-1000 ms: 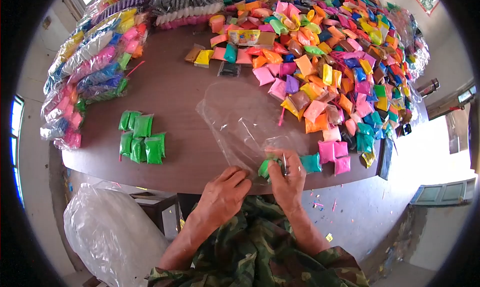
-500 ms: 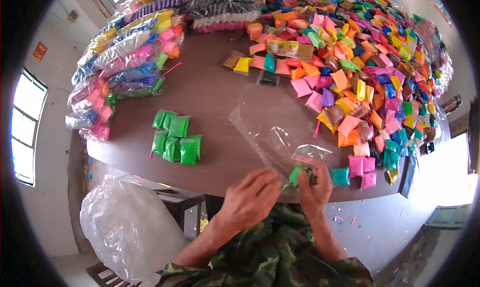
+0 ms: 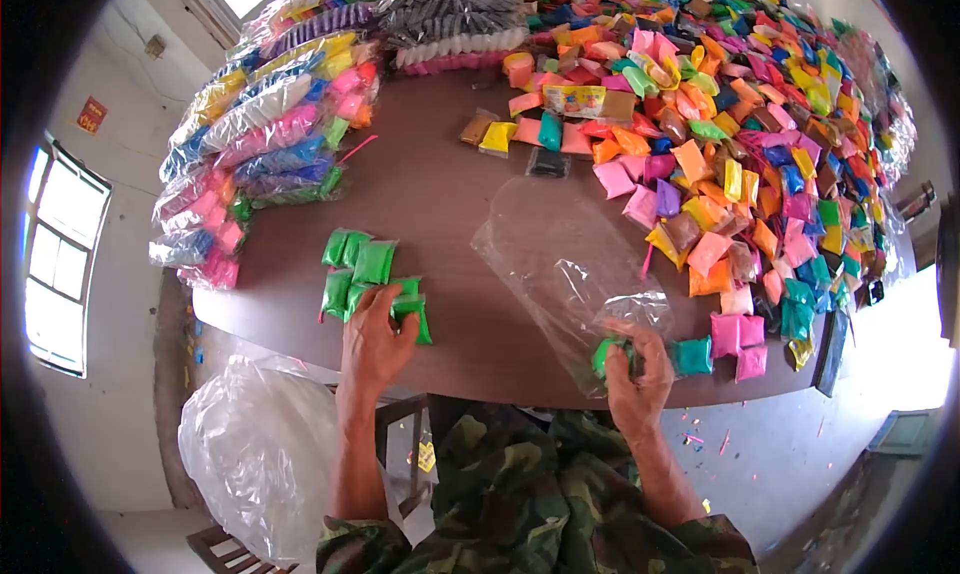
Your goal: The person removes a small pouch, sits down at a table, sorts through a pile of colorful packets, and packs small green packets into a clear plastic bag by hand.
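Green packets [image 3: 373, 263] lay in a bunch at the left middle of the frame, and now the left hand [image 3: 378, 346] was on them. Half a second before, that hand was a blur at the lower middle, close to the right hand [image 3: 641, 379]; one second before, it was at the edge of the clear bag [image 3: 535, 242]. Its fingers were bent over the packets with the thumb apart — I cannot tell if they pinched one.

At the lower right of the middle, the right hand kept its place. Its thumb and fingers pinched the clear bag, and one green packet [image 3: 602, 357] peeked out by the thumb. I cannot tell how far inside the bag that packet was. The rest of the bag lay flat and see-through on the brown table [image 3: 430, 189].

A teal packet [image 3: 692, 357] sat just beside the right hand, with pink packets [image 3: 726, 331] next to it. At the upper left, long clear sacks [image 3: 262, 139] were full of packets in rows — blue, pink, yellow and more. Loose packets [image 3: 708, 252] of many colors made a big heap at the upper right.
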